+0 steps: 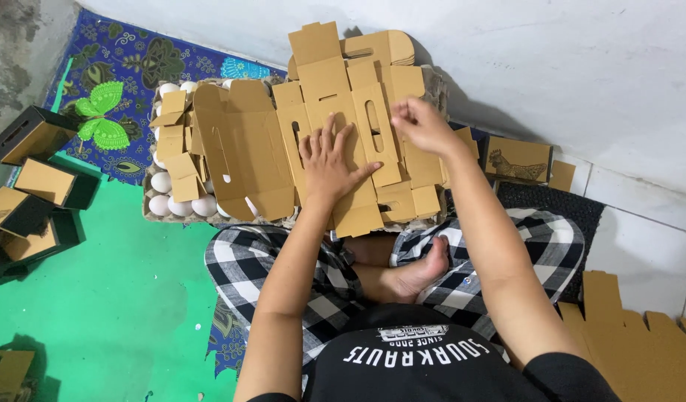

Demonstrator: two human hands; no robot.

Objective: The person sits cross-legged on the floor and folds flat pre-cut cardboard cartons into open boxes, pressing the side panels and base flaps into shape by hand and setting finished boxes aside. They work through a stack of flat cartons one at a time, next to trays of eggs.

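Pressing flat on a die-cut cardboard box blank (358, 134), the left hand (329, 160) lies palm down with its fingers spread wide, holding nothing. The right hand (421, 125) sits at the blank's right side, its fingers curled together on a flap; whether they actually pinch the flap cannot be told.

This blank rests unfolded on top of a stack in front of the person's crossed legs, with a second flat blank (238, 149) just beside it on the left. Both lie over an egg tray (171, 205), whose white eggs (183, 205) show along the left edge.

The white wall (551, 67) runs close behind the blanks, leaving little room there. To the left, the green mat (127, 290) offers open floor up to a cluster of folded boxes (34, 186). At the right, more flat cardboard (640, 350) lies on the white tiles (640, 238), and a printed brown box (518, 158) stands near the wall.

All the cardboard is matte brown, with slots, tabs and sharp straight cuts. The person's cloth is checked black and white.
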